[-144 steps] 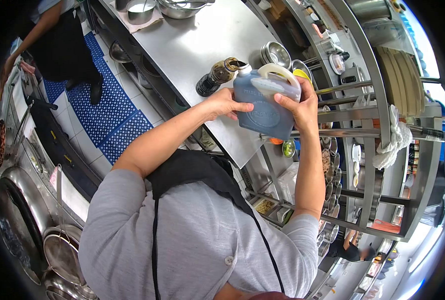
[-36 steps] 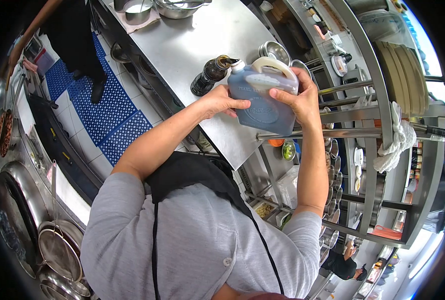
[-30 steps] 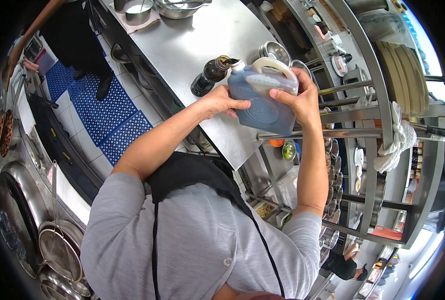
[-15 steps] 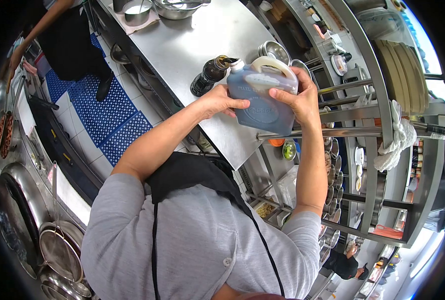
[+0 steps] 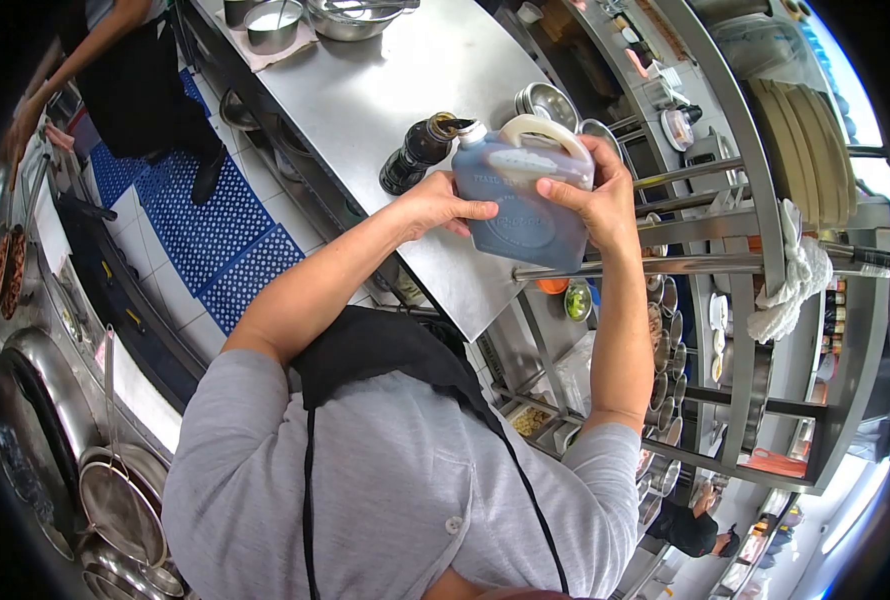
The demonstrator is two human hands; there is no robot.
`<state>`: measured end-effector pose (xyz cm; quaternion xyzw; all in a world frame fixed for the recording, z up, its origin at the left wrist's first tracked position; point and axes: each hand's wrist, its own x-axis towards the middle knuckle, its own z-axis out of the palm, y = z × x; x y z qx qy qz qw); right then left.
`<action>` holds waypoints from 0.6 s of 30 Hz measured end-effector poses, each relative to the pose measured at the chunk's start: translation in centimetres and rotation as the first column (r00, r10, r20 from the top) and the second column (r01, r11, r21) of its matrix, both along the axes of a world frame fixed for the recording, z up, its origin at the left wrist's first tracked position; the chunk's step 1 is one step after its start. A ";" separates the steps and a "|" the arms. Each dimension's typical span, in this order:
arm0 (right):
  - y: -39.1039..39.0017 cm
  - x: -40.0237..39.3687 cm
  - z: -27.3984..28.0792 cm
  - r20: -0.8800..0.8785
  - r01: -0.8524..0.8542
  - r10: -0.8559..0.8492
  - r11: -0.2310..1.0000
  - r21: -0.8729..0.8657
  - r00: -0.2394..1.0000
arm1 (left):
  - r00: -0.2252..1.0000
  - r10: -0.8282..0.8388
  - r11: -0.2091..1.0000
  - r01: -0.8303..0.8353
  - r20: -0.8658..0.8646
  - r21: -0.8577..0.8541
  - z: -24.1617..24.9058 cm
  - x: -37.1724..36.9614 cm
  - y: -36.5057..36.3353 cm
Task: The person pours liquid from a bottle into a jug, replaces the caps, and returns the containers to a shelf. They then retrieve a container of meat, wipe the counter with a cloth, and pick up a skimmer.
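- One step seems in hand: pouring dark liquid from a jug point(image 5: 525, 195) into a bottle point(image 5: 415, 158); the next move, I judge, calls for a steady tilt and a watch on the bottle's mouth, since it could overfill
- One long metal surface point(image 5: 375, 75), running under the work
- Two other people in view, one person point(image 5: 130, 90) by the stove side, another person point(image 5: 687, 528) far off at lower right
- One jug, held tilted above the surface's near end, handle uppermost, its spout just beside the bottle's mouth
- One bottle, dark inside, standing near the surface's edge
- Two hands, both grasping the jug: the left hand point(image 5: 435, 205) at its lower side, thumb across the front; the right hand point(image 5: 607, 205) around the opposite side, below the handle
- Several small metal bowls point(image 5: 528, 103) nested behind the jug, exact count hidden
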<state>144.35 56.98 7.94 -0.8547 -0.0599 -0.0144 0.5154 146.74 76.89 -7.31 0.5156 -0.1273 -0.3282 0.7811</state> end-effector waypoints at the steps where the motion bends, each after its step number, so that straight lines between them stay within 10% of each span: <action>1: -0.1 0.0 -0.1 0.003 -0.002 0.002 1.000 0.001 1.000 | 1.000 -0.004 1.000 0.004 0.000 0.002 -0.2 0.1 0.0; 18: -0.6 0.2 -0.6 0.009 0.003 -0.003 0.999 0.032 1.000 | 1.000 -0.009 1.000 0.009 0.008 0.016 -0.2 0.3 0.0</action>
